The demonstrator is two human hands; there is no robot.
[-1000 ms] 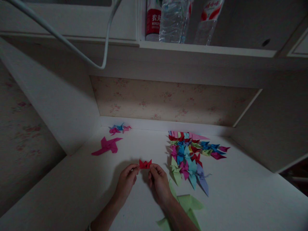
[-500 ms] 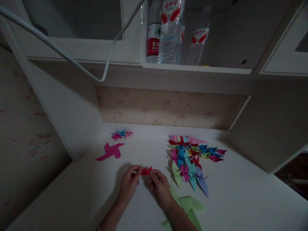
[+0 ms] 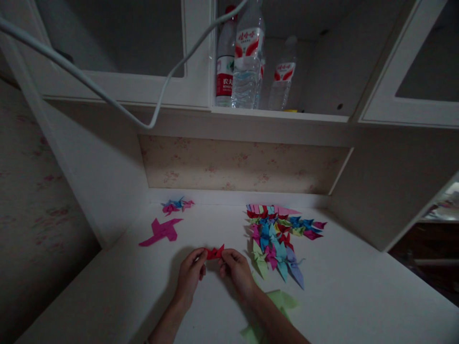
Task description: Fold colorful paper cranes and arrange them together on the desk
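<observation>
A small red folded paper piece [image 3: 214, 253] is held between my two hands above the white desk. My left hand [image 3: 191, 272] pinches its left end between thumb and fingers. On its right end, my right hand [image 3: 236, 272] has thumb and fingertips closed. Right of the hands, several folded paper cranes [image 3: 274, 239] in many colours lie in close rows. Light green folded paper [image 3: 281, 300] lies partly under my right forearm, which hides some of it. A magenta folded paper shape [image 3: 163, 231] rests to the left.
A few small blue and pink paper cranes [image 3: 177, 205] sit at the back left of the desk [image 3: 351, 296]. Above is a cabinet shelf with plastic bottles [image 3: 247, 71]. A white cable [image 3: 107, 98] hangs across the upper left.
The view has tilted up slightly and shifted, showing more of the bottles. Both hands still pinch the red paper, and slightly more of it shows between them.
</observation>
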